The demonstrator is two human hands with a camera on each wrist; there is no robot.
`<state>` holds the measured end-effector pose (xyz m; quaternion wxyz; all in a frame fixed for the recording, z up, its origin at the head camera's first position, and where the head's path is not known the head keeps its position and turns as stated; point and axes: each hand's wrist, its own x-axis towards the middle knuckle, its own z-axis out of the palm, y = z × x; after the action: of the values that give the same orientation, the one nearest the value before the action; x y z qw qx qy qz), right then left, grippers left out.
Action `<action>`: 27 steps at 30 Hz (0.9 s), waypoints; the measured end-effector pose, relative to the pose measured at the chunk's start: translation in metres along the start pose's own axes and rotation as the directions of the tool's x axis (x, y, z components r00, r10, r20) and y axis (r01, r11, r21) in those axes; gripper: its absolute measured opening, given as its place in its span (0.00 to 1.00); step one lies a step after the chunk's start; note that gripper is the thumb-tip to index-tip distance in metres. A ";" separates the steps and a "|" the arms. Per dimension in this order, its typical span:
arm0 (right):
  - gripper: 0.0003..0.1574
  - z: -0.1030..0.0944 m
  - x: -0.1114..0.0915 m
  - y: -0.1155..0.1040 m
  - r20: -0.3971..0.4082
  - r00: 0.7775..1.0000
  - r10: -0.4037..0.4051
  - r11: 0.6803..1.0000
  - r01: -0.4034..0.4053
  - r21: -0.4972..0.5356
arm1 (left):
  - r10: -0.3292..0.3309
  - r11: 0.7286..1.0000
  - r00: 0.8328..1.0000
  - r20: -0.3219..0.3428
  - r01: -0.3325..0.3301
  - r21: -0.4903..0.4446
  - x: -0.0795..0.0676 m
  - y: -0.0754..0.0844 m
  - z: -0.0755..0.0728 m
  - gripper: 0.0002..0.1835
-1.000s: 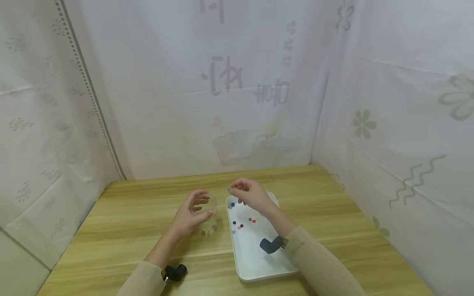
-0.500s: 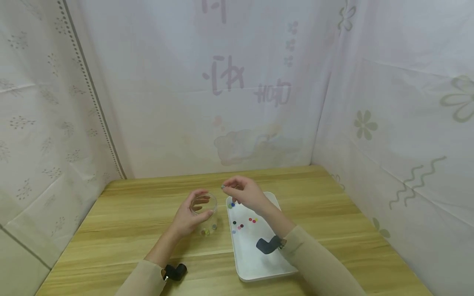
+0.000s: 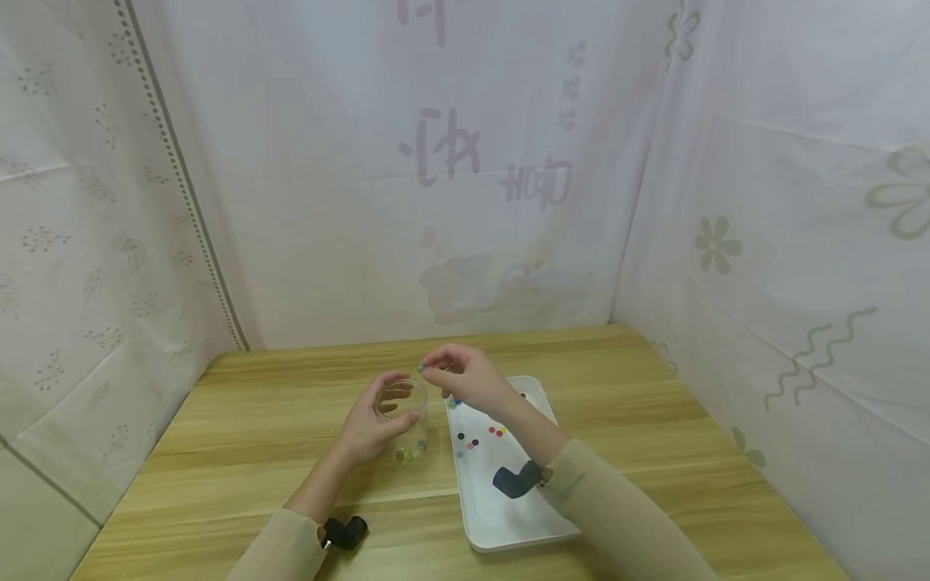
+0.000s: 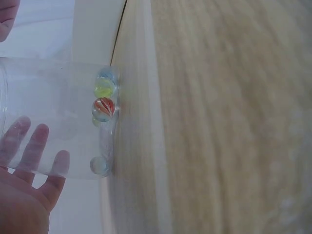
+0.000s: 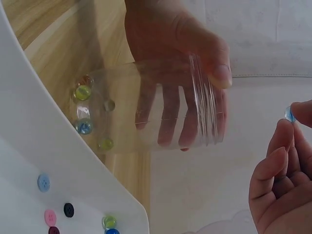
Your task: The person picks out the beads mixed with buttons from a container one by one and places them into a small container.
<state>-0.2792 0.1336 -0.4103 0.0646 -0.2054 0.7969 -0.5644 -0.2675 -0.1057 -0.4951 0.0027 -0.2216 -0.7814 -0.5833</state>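
Glass marble (image 5: pixel 289 114), pinched in our right hand (image 3: pixel 468 381) near the clear jar (image 5: pixel 124 107) our left hand (image 3: pixel 368 423) grips, could drop outside it if our pinch slackens.

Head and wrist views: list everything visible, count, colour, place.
Table: 1, tan, beneath
Tray: 1, white, on table
Jar: 1, clear, beside tray
Marbles: 5+, mixed, in jar
Held marble: 1, bluish, near jar
Buttons: 7+, mixed, in tray
Tray marble: 1, green, corner
Round piece: 1, blue, tray corner
Cloth: count unclear, pale, behind table
Sleeves: 2, beige, bottom edge
Wrist cameras: 2, black, by sleeves
Left hand: 1, gripping jar
Right hand: 1, pinching held marble
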 end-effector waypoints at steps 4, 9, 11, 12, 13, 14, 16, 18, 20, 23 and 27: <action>0.17 0.003 0.002 -0.003 0.013 1.000 -0.004 1.000 0.004 0.016 | -0.009 1.000 1.000 0.000 0.009 -0.011 0.001 0.001 0.000 0.37; 0.16 0.008 0.006 -0.001 0.027 1.000 0.000 1.000 0.000 0.007 | -0.016 1.000 1.000 -0.003 0.016 -0.018 0.002 0.000 0.000 0.36; 0.15 0.010 0.007 0.000 0.033 0.999 0.000 1.000 0.000 0.000 | -0.016 1.000 1.000 -0.001 0.016 -0.020 0.002 0.000 0.000 0.36; 0.15 0.011 0.008 0.001 0.036 0.999 -0.001 1.000 0.001 -0.005 | -0.015 1.000 1.000 0.001 0.015 -0.022 0.002 0.000 0.000 0.36; 0.15 0.012 0.008 0.002 0.037 0.999 -0.002 1.000 0.003 -0.008 | -0.014 1.000 1.000 0.002 0.014 -0.024 0.002 0.000 0.000 0.36; 0.15 0.013 0.009 0.003 0.040 0.999 -0.006 1.000 0.007 -0.010 | -0.014 1.000 1.000 0.003 0.014 -0.024 0.002 -0.001 0.000 0.36; 0.14 0.016 0.009 0.006 0.044 0.999 -0.015 1.000 0.015 -0.017 | -0.015 1.000 1.000 0.002 0.015 -0.023 0.002 -0.001 0.001 0.36; 0.14 0.018 0.010 0.007 0.046 0.999 -0.017 1.000 0.018 -0.017 | -0.014 1.000 1.000 -0.001 0.014 -0.024 0.002 -0.001 0.001 0.35; 0.13 0.020 0.010 0.009 0.046 0.999 -0.018 1.000 0.019 -0.014 | -0.013 1.000 1.000 -0.005 0.013 -0.021 0.002 -0.001 0.001 0.35; 0.13 0.023 0.010 0.010 0.040 0.999 -0.017 1.000 0.017 -0.006 | -0.010 1.000 1.000 -0.006 0.010 -0.018 0.002 -0.001 0.001 0.34; 0.12 0.026 0.011 0.011 0.038 0.999 -0.017 1.000 0.017 -0.009 | -0.013 1.000 1.000 -0.007 0.013 -0.014 0.001 0.000 0.001 0.35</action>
<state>-0.2830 0.1098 -0.4283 0.0740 -0.2232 0.7964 -0.5571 -0.2680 -0.1048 -0.4951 0.0000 -0.2145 -0.7788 -0.5894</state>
